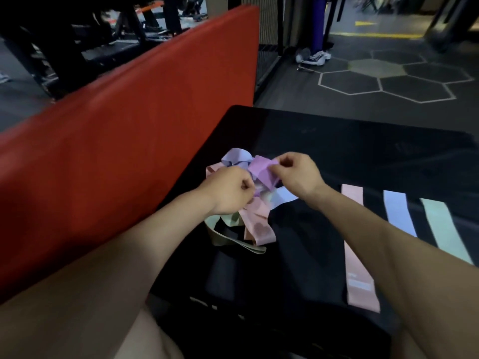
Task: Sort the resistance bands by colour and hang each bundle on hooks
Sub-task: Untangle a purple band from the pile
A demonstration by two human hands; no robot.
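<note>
A tangled heap of resistance bands [243,200] lies on the black table [350,151]: lilac, purple, pink and pale green ones. My right hand [298,174] pinches a purple band [261,171] at the top of the heap. My left hand [230,190] is closed on the same purple band lower down, over a pink band [258,221]. To the right, three bands lie flat side by side: a pink strip [359,252], a lilac strip [398,211] and a pale green strip [444,229].
A red padded wall [129,141] runs along the table's left side. Beyond the table is dark gym flooring with hexagon markings [388,79], a pair of shoes [315,57] and gym machines at the far left.
</note>
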